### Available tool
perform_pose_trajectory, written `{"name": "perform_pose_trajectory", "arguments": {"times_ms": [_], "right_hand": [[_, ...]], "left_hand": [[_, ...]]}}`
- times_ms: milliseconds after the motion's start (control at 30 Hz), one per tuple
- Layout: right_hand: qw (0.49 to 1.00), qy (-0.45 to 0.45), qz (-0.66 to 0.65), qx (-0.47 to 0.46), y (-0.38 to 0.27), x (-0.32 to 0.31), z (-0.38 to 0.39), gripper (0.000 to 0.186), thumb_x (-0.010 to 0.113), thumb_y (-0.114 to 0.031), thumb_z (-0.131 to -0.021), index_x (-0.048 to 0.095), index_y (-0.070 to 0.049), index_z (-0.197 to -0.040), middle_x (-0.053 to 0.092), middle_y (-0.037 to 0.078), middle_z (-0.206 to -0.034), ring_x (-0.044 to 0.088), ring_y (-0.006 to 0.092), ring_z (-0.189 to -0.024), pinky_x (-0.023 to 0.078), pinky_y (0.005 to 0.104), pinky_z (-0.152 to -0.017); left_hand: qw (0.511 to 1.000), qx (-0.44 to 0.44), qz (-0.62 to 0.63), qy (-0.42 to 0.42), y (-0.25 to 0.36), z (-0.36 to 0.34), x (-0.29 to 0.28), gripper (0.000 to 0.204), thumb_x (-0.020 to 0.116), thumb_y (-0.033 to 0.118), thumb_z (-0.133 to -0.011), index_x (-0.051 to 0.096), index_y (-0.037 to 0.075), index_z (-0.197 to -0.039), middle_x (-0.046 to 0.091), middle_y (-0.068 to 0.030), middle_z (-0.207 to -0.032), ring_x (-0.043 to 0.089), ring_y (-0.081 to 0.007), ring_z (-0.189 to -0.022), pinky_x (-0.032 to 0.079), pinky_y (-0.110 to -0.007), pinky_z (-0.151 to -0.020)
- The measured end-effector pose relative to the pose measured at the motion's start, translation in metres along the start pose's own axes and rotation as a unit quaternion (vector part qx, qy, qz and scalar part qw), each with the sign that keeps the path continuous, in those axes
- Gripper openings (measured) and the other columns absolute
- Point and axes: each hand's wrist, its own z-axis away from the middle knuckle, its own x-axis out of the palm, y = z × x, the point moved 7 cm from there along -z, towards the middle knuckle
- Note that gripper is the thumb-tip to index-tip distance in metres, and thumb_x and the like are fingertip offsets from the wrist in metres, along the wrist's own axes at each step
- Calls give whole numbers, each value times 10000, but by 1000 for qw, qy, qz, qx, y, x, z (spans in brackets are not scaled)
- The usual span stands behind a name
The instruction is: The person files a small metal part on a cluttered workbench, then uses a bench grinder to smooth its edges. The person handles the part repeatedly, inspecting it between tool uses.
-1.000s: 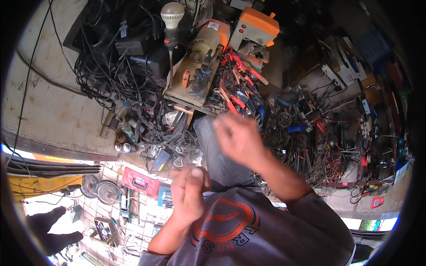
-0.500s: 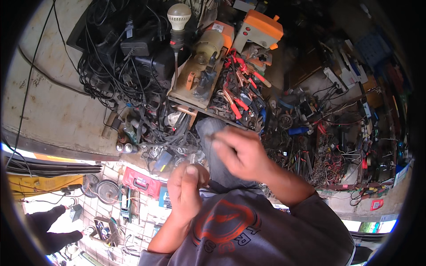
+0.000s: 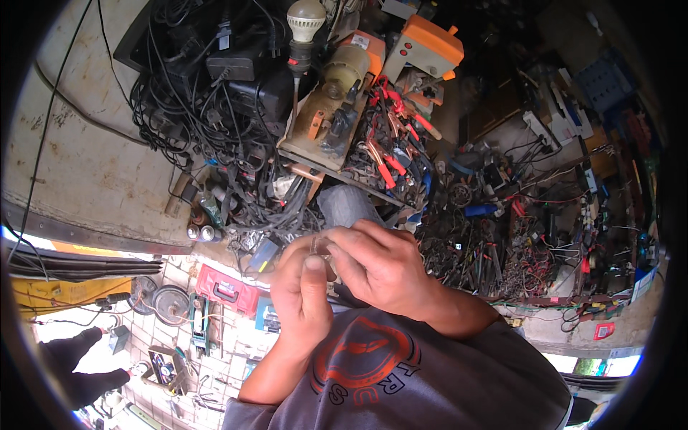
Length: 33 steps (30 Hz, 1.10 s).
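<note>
My left hand [image 3: 301, 283] is closed, its thumb pressed down against the curled fingers. A small, slim, pale piece [image 3: 314, 245] sticks up just beyond the thumb tip, too small to name. Against it from the right comes my right hand [image 3: 380, 265], thumb and fingers pinched together at the left hand's fingertips. Whatever lies in that pinch is hidden by the fingers. Both hands meet in front of my grey shirt, above my knee [image 3: 349, 206] in grey cloth.
Beyond the knee stands a wooden board [image 3: 315, 147] with a motor, next to red-handled clamps [image 3: 387, 168] and a light bulb [image 3: 306, 21]. Black cables [image 3: 208, 100] pile up at left. A pink case [image 3: 228, 289] lies on the tiled floor, near another person's dark-clothed legs [image 3: 75, 365].
My right hand has come down and left from above the knee, and its fingers now meet the left hand. The left hand has stayed nearly in place.
</note>
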Motion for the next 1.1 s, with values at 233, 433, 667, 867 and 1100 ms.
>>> {"name": "perform_pose_trajectory", "arguments": {"times_ms": [233, 433, 667, 867, 1100], "right_hand": [[999, -28, 13, 5, 6, 8, 0, 272, 697, -113, -797, 623, -31, -1046, 567, 71, -748, 578, 252, -532, 473, 363, -466], [1000, 4, 24, 5, 2, 3, -6, 257, 695, -111, -793, 627, -46, -1032, 555, 69, -711, 581, 238, -534, 472, 349, -462], [985, 40, -59, 159, 43, -12, -34, 183, 630, -105, -897, 642, -3, -1049, 643, 154, -802, 635, 313, -665, 492, 361, -585], [988, -12, -140, 71, 18, 7, -2, 190, 621, -76, -895, 636, 7, -1066, 656, 154, -844, 666, 306, -698, 530, 368, -609], [985, 8, -160, 66, 9, 8, -1, 194, 624, -47, -880, 622, 12, -1065, 661, 157, -851, 666, 296, -675, 527, 357, -572]], "left_hand": [[1000, -9, -15, -1, -2, -3, -2, 296, 434, 182, -1003, 562, -63, -895, 541, -68, -888, 439, -95, -704, 356, -251, -611], [999, -15, -37, -12, 1, -8, 1, 305, 439, 196, -1001, 560, -62, -890, 573, -108, -950, 485, -124, -727, 392, -247, -656], [994, 38, -99, -16, 13, 0, 1, 291, 451, 180, -971, 542, -48, -814, 557, -161, -972, 515, -250, -852, 413, -358, -771], [994, -68, 88, 7, -11, -1, -2, 336, 424, 217, -999, 513, -7, -764, 528, -74, -846, 455, -118, -696, 345, -261, -614], [980, -106, 169, 22, -10, 8, 8, 347, 406, 246, -1022, 494, 31, -764, 479, 1, -695, 403, -85, -660, 317, -255, -584]]}}
